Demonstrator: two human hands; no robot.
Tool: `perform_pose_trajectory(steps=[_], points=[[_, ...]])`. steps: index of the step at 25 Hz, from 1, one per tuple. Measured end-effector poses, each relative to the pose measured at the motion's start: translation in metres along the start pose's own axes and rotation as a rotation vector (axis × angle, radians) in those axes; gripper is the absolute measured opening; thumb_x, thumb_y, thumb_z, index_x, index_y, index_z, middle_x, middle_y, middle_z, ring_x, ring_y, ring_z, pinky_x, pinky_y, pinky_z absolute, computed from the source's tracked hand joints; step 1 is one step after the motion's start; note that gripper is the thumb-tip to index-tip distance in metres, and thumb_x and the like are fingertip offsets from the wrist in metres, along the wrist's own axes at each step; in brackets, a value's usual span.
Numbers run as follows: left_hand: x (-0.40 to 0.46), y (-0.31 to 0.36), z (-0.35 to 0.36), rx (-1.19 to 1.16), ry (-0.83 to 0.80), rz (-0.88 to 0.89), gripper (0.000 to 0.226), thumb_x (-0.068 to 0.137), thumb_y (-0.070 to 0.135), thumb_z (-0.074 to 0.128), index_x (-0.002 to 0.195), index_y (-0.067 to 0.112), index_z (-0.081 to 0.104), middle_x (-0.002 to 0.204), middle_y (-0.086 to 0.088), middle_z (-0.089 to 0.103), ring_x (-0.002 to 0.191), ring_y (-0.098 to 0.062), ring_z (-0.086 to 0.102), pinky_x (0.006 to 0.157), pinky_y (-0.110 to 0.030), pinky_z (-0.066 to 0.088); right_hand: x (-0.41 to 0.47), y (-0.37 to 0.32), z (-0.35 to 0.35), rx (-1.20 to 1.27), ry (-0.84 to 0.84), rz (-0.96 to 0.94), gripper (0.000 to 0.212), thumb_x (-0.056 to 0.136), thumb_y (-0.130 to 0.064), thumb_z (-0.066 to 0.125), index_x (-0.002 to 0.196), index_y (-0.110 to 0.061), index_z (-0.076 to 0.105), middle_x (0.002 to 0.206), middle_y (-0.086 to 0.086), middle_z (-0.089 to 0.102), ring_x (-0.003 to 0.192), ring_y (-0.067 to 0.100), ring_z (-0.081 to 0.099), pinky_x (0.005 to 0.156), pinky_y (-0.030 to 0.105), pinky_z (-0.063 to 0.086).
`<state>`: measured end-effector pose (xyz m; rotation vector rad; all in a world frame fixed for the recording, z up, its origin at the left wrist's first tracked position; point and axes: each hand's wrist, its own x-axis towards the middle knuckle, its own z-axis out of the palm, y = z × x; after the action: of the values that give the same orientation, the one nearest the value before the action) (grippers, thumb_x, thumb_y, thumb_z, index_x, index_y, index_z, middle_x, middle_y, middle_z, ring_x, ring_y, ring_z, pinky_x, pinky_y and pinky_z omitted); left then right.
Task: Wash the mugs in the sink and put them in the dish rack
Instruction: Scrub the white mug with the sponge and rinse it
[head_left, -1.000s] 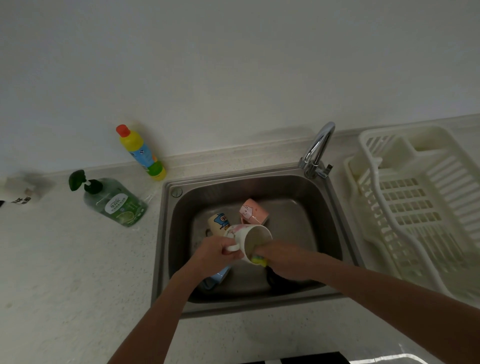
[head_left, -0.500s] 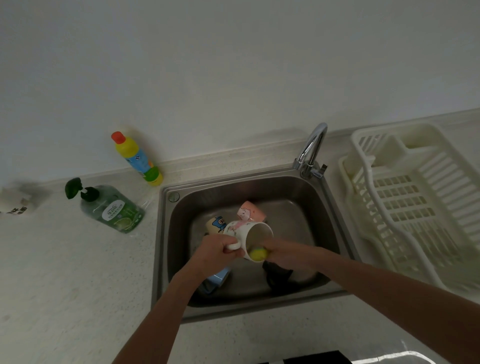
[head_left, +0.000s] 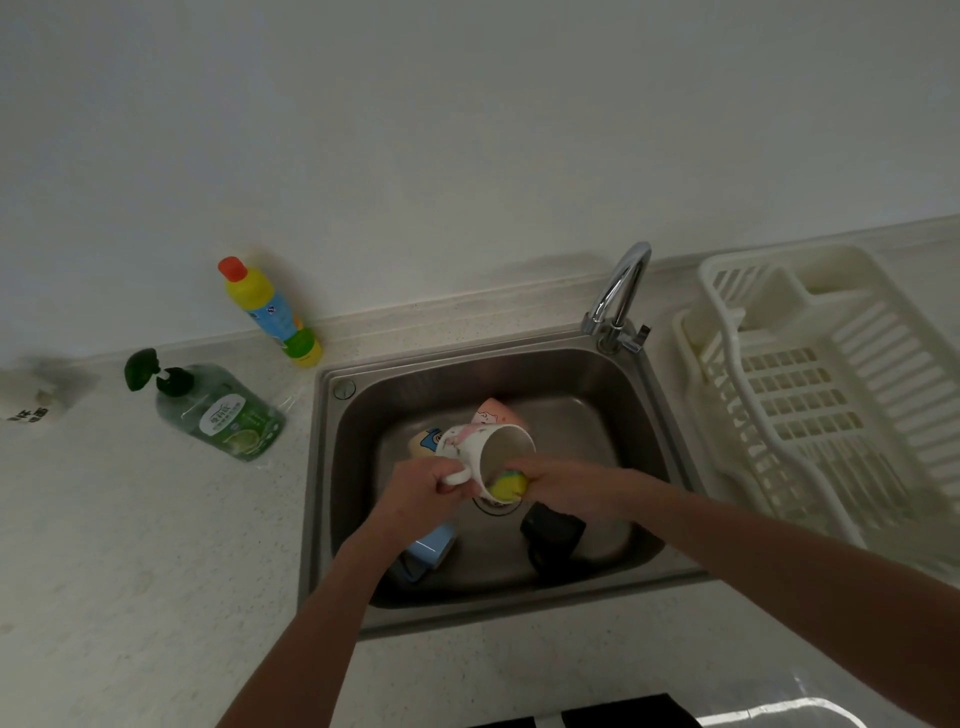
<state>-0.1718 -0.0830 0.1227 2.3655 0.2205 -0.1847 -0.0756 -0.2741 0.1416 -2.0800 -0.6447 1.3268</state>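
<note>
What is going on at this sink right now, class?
A person is washing mugs. The left hand holds a white mug by its handle over the sink, while the right hand pushes a yellow sponge into its mouth. Other mugs lie in the basin. The dish rack holds no mugs yet.

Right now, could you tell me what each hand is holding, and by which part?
Left hand grips the white mug by its handle; right hand holds a yellow sponge at the mug's mouth.
</note>
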Motion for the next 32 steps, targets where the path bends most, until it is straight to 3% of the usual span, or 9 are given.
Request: perform_pose_trajectory(steps=[3, 6, 10, 13, 18, 21, 26, 30, 32], points=[[-0.003, 0.002, 0.001, 0.032, -0.059, -0.024, 0.012, 0.087, 0.028, 0.074, 0.077, 0.028, 0.067, 0.063, 0.02, 0.055, 0.064, 0.009, 0.054, 0.062, -0.006, 0.04, -0.003, 0.011, -0.008, -0.323, 0.061, -0.028, 0.035, 0.096, -0.019, 0.054, 0.131, -0.024, 0.052, 0.127, 0.004, 0.056, 0.107, 0.024, 0.056, 0.083, 0.023, 0.045], [-0.003, 0.013, 0.007, -0.009, -0.051, 0.02, 0.02, 0.087, 0.022, 0.074, 0.072, 0.029, 0.063, 0.061, 0.023, 0.051, 0.064, 0.013, 0.054, 0.062, -0.004, 0.04, 0.01, 0.009, 0.005, -0.716, 0.086, -0.045, 0.047, 0.091, -0.014, 0.061, 0.137, -0.017, 0.05, 0.134, 0.007, 0.057, 0.119, 0.029, 0.058, 0.096, 0.036, 0.05], [-0.002, 0.017, 0.01, -0.031, 0.009, 0.033, 0.026, 0.086, 0.019, 0.075, 0.069, 0.028, 0.059, 0.061, 0.021, 0.052, 0.067, 0.016, 0.055, 0.062, -0.003, 0.04, 0.012, -0.024, 0.011, -0.312, 0.152, 0.04, 0.048, 0.101, -0.012, 0.048, 0.148, -0.009, 0.037, 0.148, 0.01, 0.042, 0.135, 0.029, 0.042, 0.11, 0.034, 0.035], [-0.008, 0.011, 0.012, -0.021, 0.032, 0.009, 0.024, 0.086, 0.023, 0.075, 0.069, 0.027, 0.059, 0.06, 0.02, 0.053, 0.069, 0.012, 0.056, 0.063, -0.004, 0.041, 0.001, -0.017, 0.011, 0.12, 0.119, 0.053, 0.047, 0.1, -0.022, 0.054, 0.145, -0.014, 0.041, 0.131, 0.005, 0.047, 0.122, 0.025, 0.047, 0.106, 0.039, 0.04], [-0.016, 0.011, 0.015, 0.011, -0.066, 0.012, 0.006, 0.087, 0.028, 0.072, 0.087, 0.023, 0.073, 0.087, 0.015, 0.066, 0.083, 0.006, 0.056, 0.074, -0.004, 0.042, -0.018, 0.024, 0.007, -0.342, 0.075, 0.062, 0.043, 0.096, -0.015, 0.053, 0.137, -0.026, 0.049, 0.138, 0.005, 0.051, 0.121, 0.027, 0.052, 0.103, 0.037, 0.045], [-0.011, 0.021, 0.021, -0.006, -0.08, -0.008, 0.004, 0.089, 0.03, 0.071, 0.086, 0.027, 0.07, 0.088, 0.019, 0.063, 0.087, 0.004, 0.058, 0.083, -0.011, 0.047, 0.003, 0.004, 0.016, -0.082, 0.176, 0.171, 0.041, 0.092, -0.021, 0.058, 0.133, -0.016, 0.054, 0.135, 0.007, 0.055, 0.124, 0.028, 0.051, 0.109, 0.046, 0.039], [-0.006, 0.018, 0.011, -0.068, -0.021, -0.002, 0.026, 0.087, 0.02, 0.074, 0.068, 0.032, 0.061, 0.061, 0.023, 0.056, 0.068, 0.013, 0.055, 0.065, -0.004, 0.04, 0.011, -0.014, 0.015, 0.386, 0.101, 0.106, 0.047, 0.097, -0.019, 0.058, 0.142, -0.012, 0.043, 0.139, 0.014, 0.05, 0.113, 0.024, 0.056, 0.096, 0.035, 0.052], [-0.009, 0.01, 0.007, -0.029, -0.053, -0.004, 0.009, 0.087, 0.023, 0.074, 0.08, 0.025, 0.069, 0.076, 0.02, 0.063, 0.077, 0.009, 0.058, 0.068, -0.002, 0.042, -0.011, 0.004, 0.011, -0.283, 0.083, -0.111, 0.035, 0.1, -0.022, 0.052, 0.136, -0.02, 0.049, 0.133, 0.003, 0.051, 0.105, 0.011, 0.053, 0.087, 0.018, 0.047], [-0.009, 0.008, 0.01, -0.002, -0.103, -0.001, 0.011, 0.088, 0.027, 0.072, 0.095, 0.018, 0.073, 0.096, 0.01, 0.07, 0.09, 0.004, 0.06, 0.073, -0.002, 0.044, -0.015, 0.027, 0.019, -0.702, 0.132, -0.184, 0.046, 0.098, -0.021, 0.052, 0.143, -0.026, 0.042, 0.148, 0.001, 0.043, 0.123, 0.018, 0.048, 0.1, 0.028, 0.043]])
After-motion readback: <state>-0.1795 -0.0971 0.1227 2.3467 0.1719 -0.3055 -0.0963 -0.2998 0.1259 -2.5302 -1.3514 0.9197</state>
